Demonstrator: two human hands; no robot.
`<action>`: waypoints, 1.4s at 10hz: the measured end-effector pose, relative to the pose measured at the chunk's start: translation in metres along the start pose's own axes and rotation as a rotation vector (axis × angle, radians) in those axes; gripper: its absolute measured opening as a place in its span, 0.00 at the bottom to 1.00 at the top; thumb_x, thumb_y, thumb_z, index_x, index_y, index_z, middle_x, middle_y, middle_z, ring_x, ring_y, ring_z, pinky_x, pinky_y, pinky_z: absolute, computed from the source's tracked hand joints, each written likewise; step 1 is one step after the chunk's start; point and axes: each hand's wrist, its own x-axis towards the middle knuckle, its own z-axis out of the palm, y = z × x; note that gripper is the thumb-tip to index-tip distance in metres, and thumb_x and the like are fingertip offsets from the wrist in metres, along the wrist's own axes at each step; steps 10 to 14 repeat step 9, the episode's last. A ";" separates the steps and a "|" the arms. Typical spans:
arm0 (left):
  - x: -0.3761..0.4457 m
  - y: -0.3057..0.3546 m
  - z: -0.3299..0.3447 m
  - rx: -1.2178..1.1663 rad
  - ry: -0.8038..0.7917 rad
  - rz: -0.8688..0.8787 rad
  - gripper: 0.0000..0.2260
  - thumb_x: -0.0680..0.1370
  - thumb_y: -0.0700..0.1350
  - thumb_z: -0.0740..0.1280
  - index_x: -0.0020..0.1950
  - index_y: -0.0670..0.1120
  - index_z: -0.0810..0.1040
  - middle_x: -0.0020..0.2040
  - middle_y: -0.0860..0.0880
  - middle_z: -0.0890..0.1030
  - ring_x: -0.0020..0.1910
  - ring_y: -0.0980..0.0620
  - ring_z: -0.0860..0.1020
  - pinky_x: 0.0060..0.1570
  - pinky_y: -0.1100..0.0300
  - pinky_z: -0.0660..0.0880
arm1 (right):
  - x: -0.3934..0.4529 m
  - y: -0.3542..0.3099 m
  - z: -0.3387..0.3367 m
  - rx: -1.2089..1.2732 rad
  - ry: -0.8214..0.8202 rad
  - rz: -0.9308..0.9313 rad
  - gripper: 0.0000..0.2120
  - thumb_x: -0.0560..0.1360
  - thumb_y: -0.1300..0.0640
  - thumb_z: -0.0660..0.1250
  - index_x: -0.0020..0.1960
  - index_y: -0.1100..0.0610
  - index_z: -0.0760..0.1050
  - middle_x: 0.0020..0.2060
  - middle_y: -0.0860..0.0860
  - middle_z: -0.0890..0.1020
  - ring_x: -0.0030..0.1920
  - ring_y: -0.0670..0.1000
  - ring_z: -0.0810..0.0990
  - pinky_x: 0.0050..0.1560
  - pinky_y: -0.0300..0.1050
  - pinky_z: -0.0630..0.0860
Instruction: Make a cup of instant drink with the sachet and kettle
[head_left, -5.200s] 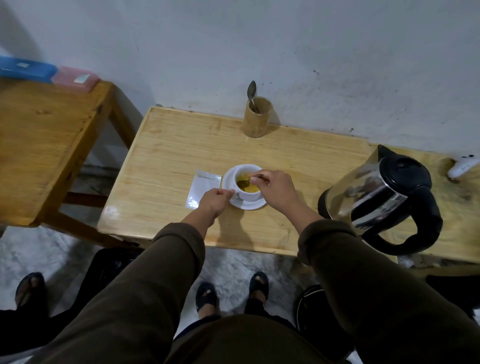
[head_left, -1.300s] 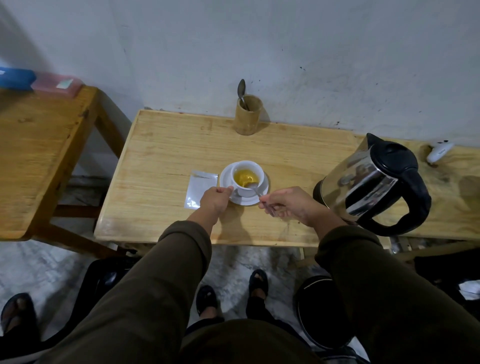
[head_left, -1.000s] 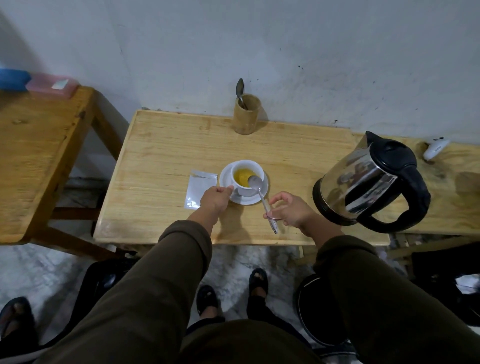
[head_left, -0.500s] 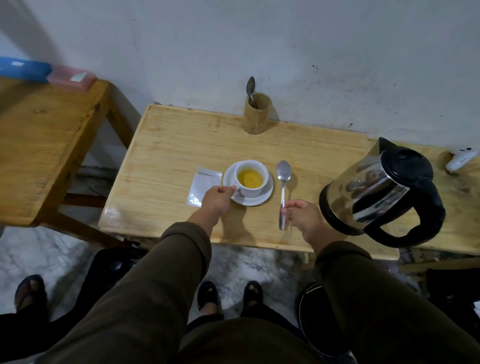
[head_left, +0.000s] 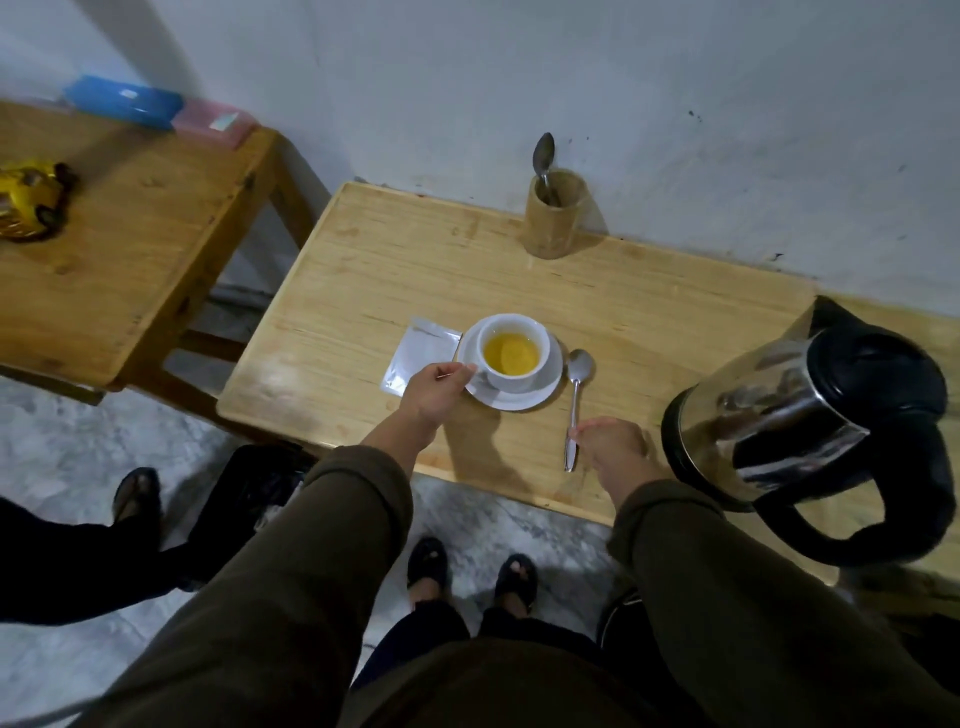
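A white cup (head_left: 540, 371) of yellow drink stands on a white saucer (head_left: 522, 401) on the light wooden table (head_left: 649, 322). My left hand (head_left: 434, 387) pinches the saucer's left rim. The opened silvery sachet (head_left: 415, 353) lies flat just left of the saucer, partly under my left hand. A metal spoon (head_left: 579, 366) lies on the table right of the saucer, bowl away from me. My right hand (head_left: 608, 447) has its fingertips closed on the spoon's handle. The steel kettle (head_left: 779, 415) with black lid and handle stands at the right.
A bamboo holder (head_left: 553, 218) with a second spoon (head_left: 544, 153) stands at the table's back edge by the wall. A darker side table (head_left: 130, 249) on the left carries a blue box (head_left: 124, 101), pink box (head_left: 213, 122) and yellow object (head_left: 28, 200). Another person's foot (head_left: 135, 499) is at floor left.
My right hand stopped stirring, lifted the spoon out of the cup and laid it on the table to the right of the saucer. My left hand stayed on the saucer.
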 end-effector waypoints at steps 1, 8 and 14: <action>0.001 -0.003 0.001 -0.054 0.018 -0.001 0.33 0.63 0.60 0.71 0.61 0.40 0.78 0.44 0.51 0.75 0.39 0.55 0.72 0.39 0.63 0.69 | 0.003 -0.006 0.005 -0.130 0.123 0.059 0.15 0.79 0.52 0.57 0.62 0.54 0.75 0.62 0.53 0.77 0.62 0.54 0.76 0.58 0.41 0.73; 0.011 -0.009 -0.010 0.043 -0.090 0.031 0.34 0.64 0.63 0.68 0.62 0.41 0.78 0.53 0.45 0.79 0.51 0.50 0.77 0.58 0.52 0.75 | -0.011 -0.010 0.013 -0.412 0.275 0.038 0.14 0.74 0.52 0.67 0.52 0.62 0.79 0.55 0.57 0.82 0.58 0.58 0.80 0.50 0.43 0.75; 0.010 -0.003 -0.019 0.105 -0.135 0.015 0.27 0.71 0.61 0.67 0.58 0.41 0.80 0.55 0.44 0.81 0.53 0.49 0.78 0.59 0.53 0.75 | -0.024 -0.011 0.018 -0.257 0.395 -0.007 0.11 0.74 0.56 0.64 0.52 0.61 0.78 0.55 0.58 0.81 0.58 0.60 0.78 0.54 0.46 0.75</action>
